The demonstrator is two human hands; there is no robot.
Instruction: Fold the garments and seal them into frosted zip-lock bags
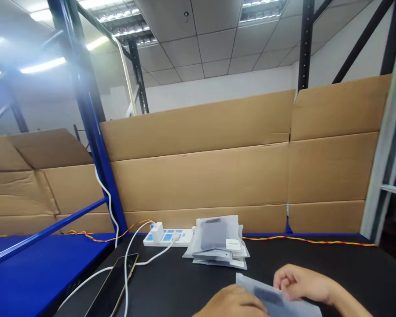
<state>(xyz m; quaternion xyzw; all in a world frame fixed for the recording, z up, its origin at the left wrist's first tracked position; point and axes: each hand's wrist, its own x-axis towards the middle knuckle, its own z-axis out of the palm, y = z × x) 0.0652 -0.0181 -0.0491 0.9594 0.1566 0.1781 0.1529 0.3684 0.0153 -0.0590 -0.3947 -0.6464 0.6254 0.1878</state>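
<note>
At the bottom edge, both my hands hold a translucent white pouch [270, 297] with a dark item inside it. My left hand [232, 304] lies over its left part, fingers curled on it. My right hand [300, 281] pinches its upper right edge. Just beyond them on the black mat [185, 286] lies a stack of similar pouches [218, 242], each with a dark item and a small white label.
A white power strip [168, 237] with a charger sits against the cardboard wall [201, 176]. White cables run to a phone [114, 286] lying on the left. A blue rack post [89, 119] and blue shelf [36, 268] stand left; a twisted orange-yellow wire [310, 240] runs along the back.
</note>
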